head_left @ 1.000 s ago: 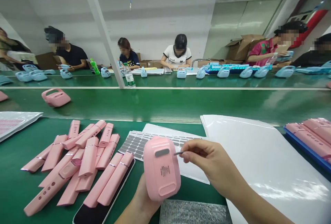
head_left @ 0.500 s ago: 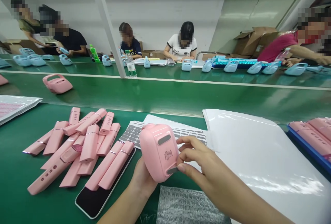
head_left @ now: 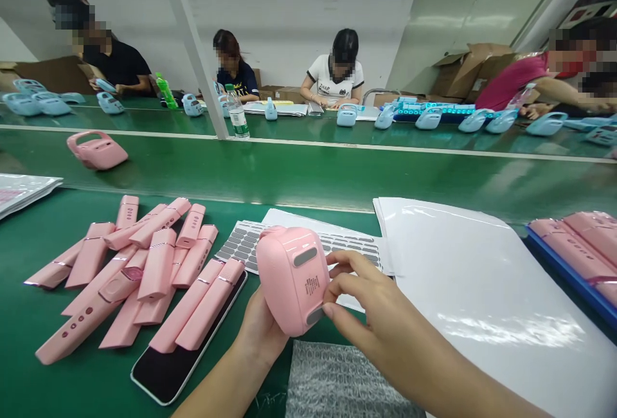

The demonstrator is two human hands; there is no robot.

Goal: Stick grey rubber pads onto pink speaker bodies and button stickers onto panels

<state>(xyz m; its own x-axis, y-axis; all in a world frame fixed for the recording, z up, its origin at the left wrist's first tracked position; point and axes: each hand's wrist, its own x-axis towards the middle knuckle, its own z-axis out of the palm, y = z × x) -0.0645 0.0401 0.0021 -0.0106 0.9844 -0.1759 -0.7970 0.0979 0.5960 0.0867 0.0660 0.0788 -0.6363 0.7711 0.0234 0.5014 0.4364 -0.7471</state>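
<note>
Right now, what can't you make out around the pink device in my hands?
Head view only:
- Left hand: mostly hidden behind the pink device; its grip can't be seen.
- Printed text on the device: too small to read.
- Lower grey pad: partly covered by the right hand.
- Sticker sheet: middle hidden by the device.
- Bubble wrap: cut off by the bottom edge.

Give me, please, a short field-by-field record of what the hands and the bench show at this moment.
left hand: holds the pink device from below
right hand: fingertips press a grey pad on the device's lower edge
behind device: sheet of grey pads
left of device: heap of pink handles, two lying on a black tray
right: white sheets
conveyor: another pink device
</note>
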